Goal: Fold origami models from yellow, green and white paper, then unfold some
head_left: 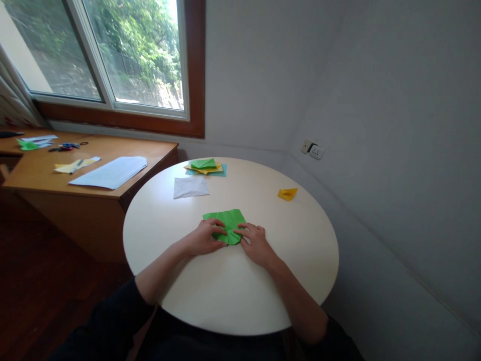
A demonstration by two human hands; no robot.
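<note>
Two hands, left hand [205, 236] and right hand [256, 244], press one green paper [226, 220].

daylight from window [112, 55] (upper left) | floor dim | edges warped

Single head-worn view, facing forward and down, round white table [300, 260] close at frame centre, window [112, 55] upper left

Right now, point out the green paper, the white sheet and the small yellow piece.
green paper [228, 219], head view, its far flat part
white sheet [190, 187], head view, its middle
small yellow piece [287, 193], head view, its middle
</note>
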